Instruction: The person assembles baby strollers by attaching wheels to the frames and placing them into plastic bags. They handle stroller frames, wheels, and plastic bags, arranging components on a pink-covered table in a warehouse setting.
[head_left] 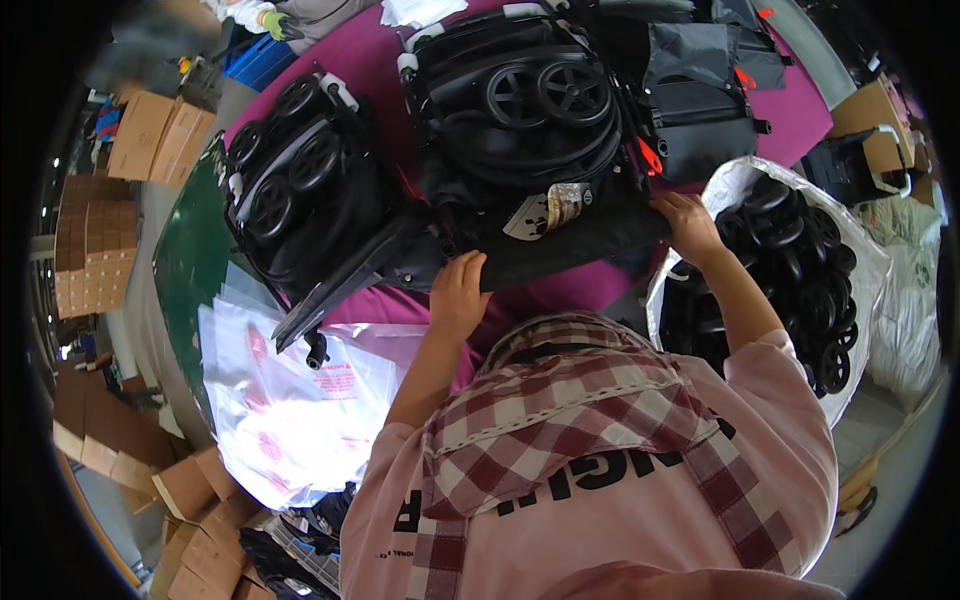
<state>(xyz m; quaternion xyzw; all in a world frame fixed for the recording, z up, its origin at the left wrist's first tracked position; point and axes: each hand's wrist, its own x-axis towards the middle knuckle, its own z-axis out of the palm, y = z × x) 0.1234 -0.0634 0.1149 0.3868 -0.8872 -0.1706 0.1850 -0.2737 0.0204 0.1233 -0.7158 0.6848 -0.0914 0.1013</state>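
Note:
A folded black stroller [520, 145] lies on the purple-covered table [560, 292] in front of me, its wheels facing up. Along its near side runs a black fabric panel [570, 245] with a printed label on it. My left hand [460, 295] is closed at the panel's near left corner, its fingertips over the edge. At the right end, my right hand [688, 228] has its fingers curled over the same panel. Another folded stroller [310, 190] lies to the left, with a dark bar slanting toward me. What lies under the panel is hidden.
Clear plastic bags [300, 400] are piled at the left. On the right, a white sack [872, 260] holds many black wheels [785, 250]. Black fabric parts [700, 120] with red tags lie at the back right. A co-worker's gloved hand [278, 24] is near a blue crate [258, 62].

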